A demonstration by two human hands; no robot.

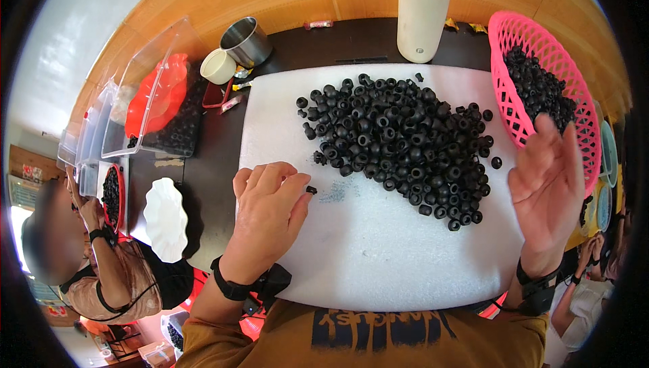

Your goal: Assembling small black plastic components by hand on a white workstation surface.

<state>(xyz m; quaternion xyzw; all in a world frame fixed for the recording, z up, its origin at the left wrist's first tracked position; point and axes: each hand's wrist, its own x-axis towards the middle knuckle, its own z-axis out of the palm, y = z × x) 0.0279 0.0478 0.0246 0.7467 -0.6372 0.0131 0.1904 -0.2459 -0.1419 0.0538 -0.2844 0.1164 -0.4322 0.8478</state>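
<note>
My left hand (pixel 269 205) curls at 1 small black piece (pixel 311 190), pinching or not I can't tell; my right hand (pixel 544 195) spreads beside a pink lattice basket (pixel 501 77). Ahead, between them, round, hollow black parts (pixel 395 134) heap.

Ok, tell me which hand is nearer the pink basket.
Right: the right hand is beside the pink basket, overlapping its near side in view; the left hand is farther, over the left part of the white board.
</note>
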